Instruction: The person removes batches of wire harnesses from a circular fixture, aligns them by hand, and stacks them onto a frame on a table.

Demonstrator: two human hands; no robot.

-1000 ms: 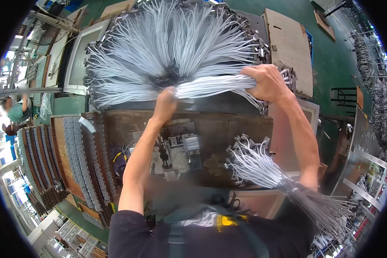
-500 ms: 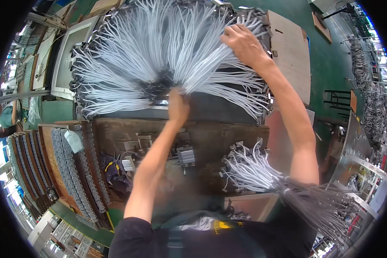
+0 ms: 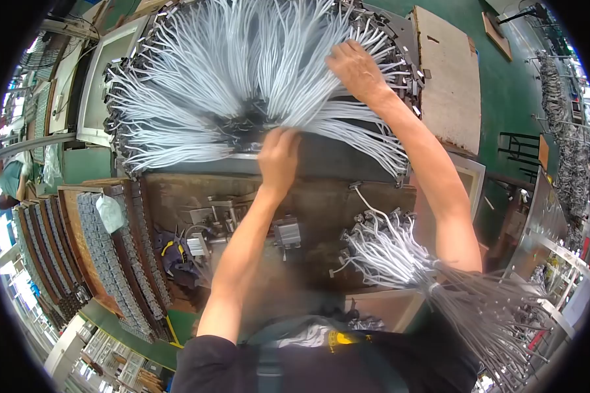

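Observation:
Many white cables (image 3: pixel 183 85) with metal connectors at their outer ends lie fanned out on a dark surface. My left hand (image 3: pixel 279 157) is at the inner ends of the fan, its fingers bent against the cables; what they grip, if anything, is hidden. Farther out on the right side of the fan, my right hand (image 3: pixel 357 65) rests on a bunch of cables with its fingers curled; I cannot make out whether they hold any. Nearer to me on the right lies another bundle of white cables (image 3: pixel 387 252), tied near its grey ends.
On the brown bench (image 3: pixel 321 209) stands a metal fixture (image 3: pixel 287 232), with yellow-handled pliers (image 3: pixel 174 249) left of it. Rows of grey parts (image 3: pixel 108 262) fill racks at the left. A cardboard-coloured board (image 3: pixel 447 78) is at the right. Another person (image 3: pixel 10 180) is at the far left.
The bunch of cables held between both hands was laid into the fan, pointing away to the upper right. My right hand moved up and left; my left hand moved slightly right.

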